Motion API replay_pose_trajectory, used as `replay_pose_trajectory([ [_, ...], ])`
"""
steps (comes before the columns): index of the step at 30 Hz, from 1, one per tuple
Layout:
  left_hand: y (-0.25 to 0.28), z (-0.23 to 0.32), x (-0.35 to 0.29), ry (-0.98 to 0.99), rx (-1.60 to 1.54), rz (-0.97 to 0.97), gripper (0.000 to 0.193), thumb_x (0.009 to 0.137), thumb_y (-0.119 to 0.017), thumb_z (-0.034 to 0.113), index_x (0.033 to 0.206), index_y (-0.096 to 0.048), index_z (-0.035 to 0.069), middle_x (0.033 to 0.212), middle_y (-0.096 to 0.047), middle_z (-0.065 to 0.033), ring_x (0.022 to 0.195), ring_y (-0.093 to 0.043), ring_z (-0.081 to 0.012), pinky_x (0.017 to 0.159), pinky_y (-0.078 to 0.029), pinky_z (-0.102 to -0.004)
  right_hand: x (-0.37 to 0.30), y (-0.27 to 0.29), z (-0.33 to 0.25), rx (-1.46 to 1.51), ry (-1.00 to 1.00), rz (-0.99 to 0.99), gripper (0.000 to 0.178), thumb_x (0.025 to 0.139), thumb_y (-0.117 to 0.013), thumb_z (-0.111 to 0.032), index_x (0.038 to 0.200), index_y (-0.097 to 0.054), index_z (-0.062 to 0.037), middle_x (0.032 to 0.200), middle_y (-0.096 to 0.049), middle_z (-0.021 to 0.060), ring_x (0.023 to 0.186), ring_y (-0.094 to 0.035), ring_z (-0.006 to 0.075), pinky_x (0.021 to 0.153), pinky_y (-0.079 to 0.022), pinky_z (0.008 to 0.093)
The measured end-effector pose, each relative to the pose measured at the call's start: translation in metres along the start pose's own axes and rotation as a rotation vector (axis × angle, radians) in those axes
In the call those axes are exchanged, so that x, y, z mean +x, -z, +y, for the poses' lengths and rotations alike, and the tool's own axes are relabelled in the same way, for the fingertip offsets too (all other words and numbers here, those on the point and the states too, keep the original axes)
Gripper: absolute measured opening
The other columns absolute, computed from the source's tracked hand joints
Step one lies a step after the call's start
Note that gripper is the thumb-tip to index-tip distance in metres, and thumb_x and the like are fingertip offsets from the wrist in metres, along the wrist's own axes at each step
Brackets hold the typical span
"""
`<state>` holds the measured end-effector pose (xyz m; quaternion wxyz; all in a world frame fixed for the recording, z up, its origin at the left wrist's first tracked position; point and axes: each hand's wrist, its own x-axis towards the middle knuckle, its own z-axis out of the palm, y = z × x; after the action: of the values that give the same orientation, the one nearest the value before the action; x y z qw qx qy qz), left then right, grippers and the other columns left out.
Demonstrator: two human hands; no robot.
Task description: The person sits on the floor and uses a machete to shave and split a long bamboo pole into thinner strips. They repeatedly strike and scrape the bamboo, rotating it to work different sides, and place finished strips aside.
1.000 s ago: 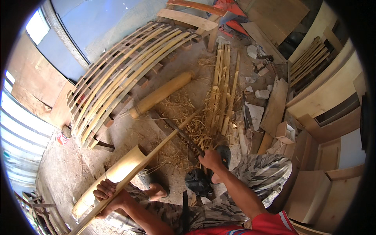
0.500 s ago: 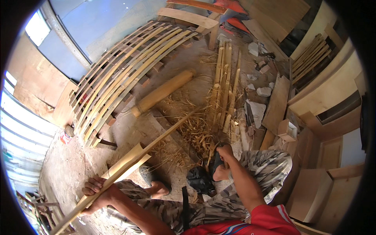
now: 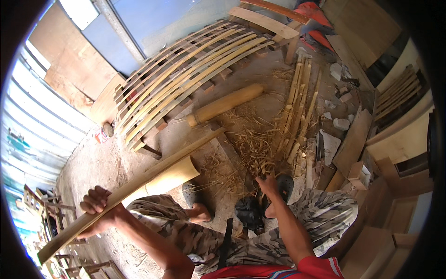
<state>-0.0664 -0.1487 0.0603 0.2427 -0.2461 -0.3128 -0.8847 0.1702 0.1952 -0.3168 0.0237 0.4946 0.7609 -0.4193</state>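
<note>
My left hand (image 3: 102, 210) is wrapped round a long bamboo strip (image 3: 153, 172), which slants from the lower left up toward the middle of the floor. Below that strip, a wider split bamboo piece (image 3: 174, 178) with a pale curved inside lies beside my left knee. My right hand (image 3: 267, 184) is closed between my feet, low over a heap of bamboo shavings (image 3: 253, 144). It grips a slim dark tool, mostly hidden by the fingers and the shavings, so its kind is unclear. The strip's far end is apart from my right hand.
A bamboo slat rack (image 3: 186, 79) stands at the far left, with a thick bamboo pole (image 3: 227, 104) before it. Several split bamboo lengths (image 3: 297, 107) lie right of the shavings. A black bag (image 3: 249, 214) sits between my feet; wooden boards (image 3: 355, 139) and rubble line the right.
The view has swung left, so the surroundings sit farther right. My left hand has drawn the strip back toward the left, and its far end has come away from the shavings.
</note>
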Motion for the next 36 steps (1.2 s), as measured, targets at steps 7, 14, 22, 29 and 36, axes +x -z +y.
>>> replay_pose_trajectory([
  [7, 0.041, -0.030, -0.023, 0.069, -0.097, 0.061, 0.071, 0.090, -0.025, 0.079, 0.058, -0.039, 0.017, 0.047, -0.037, 0.0008, 0.044, -0.036, -0.0120, 0.043, -0.031, -0.0270, -0.055, 0.013, -0.072, 0.170, 0.293, -0.117, 0.037, 0.090, -0.064, -0.041, 0.084, -0.067, -0.0047, 0.060, -0.057, 0.0105, 0.057, -0.058, 0.0287, 0.058, -0.045, 0.0484],
  [14, 0.057, -0.083, -0.069, 0.360, -0.249, 0.184, 0.066, 0.093, -0.028, 0.072, 0.056, -0.036, 0.018, 0.049, -0.037, 0.0019, 0.047, -0.033, -0.0138, 0.046, -0.026, -0.0305, -0.103, 0.001, -0.126, 0.082, 0.487, -0.173, 0.040, 0.087, -0.066, -0.042, 0.084, -0.066, -0.0022, 0.064, -0.060, 0.0136, 0.064, -0.063, 0.0337, 0.059, -0.046, 0.0468],
  [22, 0.062, -0.099, -0.085, 0.489, -0.335, 0.138, 0.063, 0.094, -0.036, 0.065, 0.056, -0.038, 0.015, 0.051, -0.041, 0.0005, 0.052, -0.036, -0.0138, 0.054, -0.030, -0.0290, -0.164, -0.011, -0.169, 0.113, 0.578, -0.199, 0.049, 0.088, -0.064, -0.052, 0.094, -0.064, -0.0029, 0.072, -0.065, 0.0186, 0.072, -0.066, 0.0402, 0.063, -0.049, 0.0482],
  [29, 0.056, -0.097, -0.088, 0.481, -0.345, 0.185, 0.061, 0.099, -0.030, 0.058, 0.056, -0.040, 0.015, 0.050, -0.043, -0.0012, 0.049, -0.041, -0.0143, 0.051, -0.035, -0.0271, -0.158, -0.043, -0.170, 0.166, 0.550, -0.106, 0.054, 0.094, -0.054, -0.056, 0.084, -0.061, -0.0033, 0.066, -0.063, 0.0196, 0.065, -0.064, 0.0433, 0.057, -0.048, 0.0485],
  [36, 0.054, -0.094, -0.088, 0.473, -0.308, 0.204, 0.056, 0.098, -0.033, 0.050, 0.056, -0.039, 0.015, 0.049, -0.044, -0.0011, 0.049, -0.042, -0.0142, 0.049, -0.036, -0.0271, -0.157, -0.030, -0.188, 0.077, 0.734, -0.087, 0.056, 0.095, -0.050, -0.056, 0.081, -0.063, -0.0040, 0.063, -0.063, 0.0189, 0.066, -0.065, 0.0426, 0.056, -0.049, 0.0499],
])
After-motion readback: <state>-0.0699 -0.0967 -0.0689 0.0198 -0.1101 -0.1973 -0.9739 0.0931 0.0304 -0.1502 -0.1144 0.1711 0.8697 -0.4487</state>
